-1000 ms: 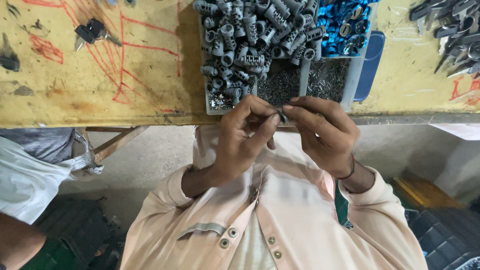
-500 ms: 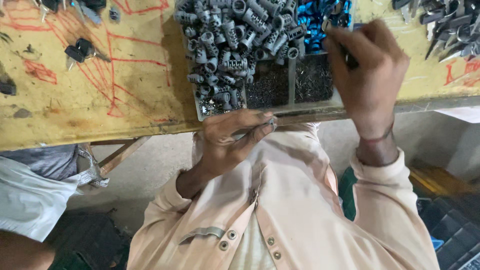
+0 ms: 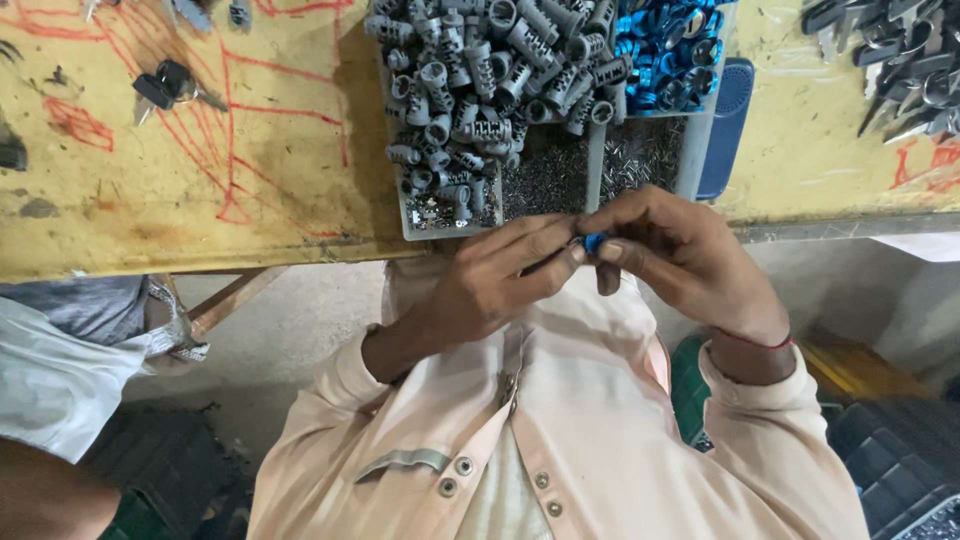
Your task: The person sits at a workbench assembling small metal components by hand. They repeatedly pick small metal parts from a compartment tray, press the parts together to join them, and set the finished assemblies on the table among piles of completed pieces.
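Left hand (image 3: 500, 275) and right hand (image 3: 672, 245) raised together, fingers pinching blue ring (image 3: 594, 242)

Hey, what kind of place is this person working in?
Probably a small assembly workshop for lock parts. A divided tray on a worn yellow workbench holds grey metal cylinders, blue rings and tiny pins; keys lie nearby.

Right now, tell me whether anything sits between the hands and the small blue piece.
Nothing visible does. The left hand and right hand meet at the table edge, fingertips pinching the blue piece directly; only its tip shows between them.
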A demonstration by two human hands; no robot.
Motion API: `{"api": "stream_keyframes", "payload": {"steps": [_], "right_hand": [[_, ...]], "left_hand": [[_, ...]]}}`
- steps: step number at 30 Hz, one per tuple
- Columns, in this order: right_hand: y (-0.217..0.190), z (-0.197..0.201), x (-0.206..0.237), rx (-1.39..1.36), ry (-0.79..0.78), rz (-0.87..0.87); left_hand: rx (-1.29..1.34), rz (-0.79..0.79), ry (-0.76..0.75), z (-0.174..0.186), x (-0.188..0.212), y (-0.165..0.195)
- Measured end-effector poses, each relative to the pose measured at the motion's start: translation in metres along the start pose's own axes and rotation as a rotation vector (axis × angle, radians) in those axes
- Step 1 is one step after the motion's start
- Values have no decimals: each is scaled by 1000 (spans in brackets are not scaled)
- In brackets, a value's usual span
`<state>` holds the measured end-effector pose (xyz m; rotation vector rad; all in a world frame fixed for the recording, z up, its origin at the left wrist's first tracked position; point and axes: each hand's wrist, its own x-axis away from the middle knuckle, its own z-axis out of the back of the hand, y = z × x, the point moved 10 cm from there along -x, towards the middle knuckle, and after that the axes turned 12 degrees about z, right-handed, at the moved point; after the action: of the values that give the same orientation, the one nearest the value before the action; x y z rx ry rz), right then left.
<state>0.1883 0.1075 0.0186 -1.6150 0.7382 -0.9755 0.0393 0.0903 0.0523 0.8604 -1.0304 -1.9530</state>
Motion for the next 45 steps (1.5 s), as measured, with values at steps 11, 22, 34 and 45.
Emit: {"api": "stream_keyframes", "payload": {"steps": [11, 22, 34, 45], "right_hand": [[28, -8, -3, -49, -43, -103], [-3, -24, -15, -50, -287, 3], [-5, 215, 59, 953, 637, 444], [-24, 22, 25, 325, 332, 373]], "left_hand": [[-193, -195, 9, 11, -4, 19], [225, 137, 111, 6, 11, -2], [218, 123, 108, 10, -4, -10], [88, 25, 144, 14, -12, 8]]}}
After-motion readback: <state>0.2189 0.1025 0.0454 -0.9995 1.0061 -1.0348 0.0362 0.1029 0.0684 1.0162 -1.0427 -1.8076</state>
